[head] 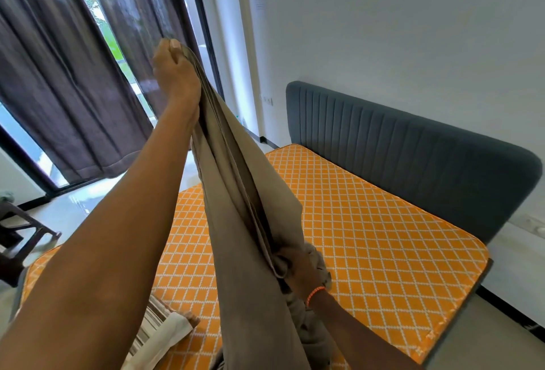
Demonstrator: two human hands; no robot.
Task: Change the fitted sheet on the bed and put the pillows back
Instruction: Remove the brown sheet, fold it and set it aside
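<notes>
A beige-grey sheet (236,192) hangs bunched in long folds above the bare orange mattress (368,222) with its white diamond pattern. My left hand (174,70) is raised high and grips the sheet's upper end in a fist. My right hand (298,269), with an orange band at the wrist, grips the sheet lower down, just over the mattress. The rest of the sheet falls out of view at the bottom edge. A striped pillow (159,331) lies at the near left of the mattress.
A dark grey padded headboard (413,148) stands against the white wall on the right. Dark curtains (59,89) cover tall glass doors at the left. A dark chair (17,237) sits on the pale floor beside the bed's left side.
</notes>
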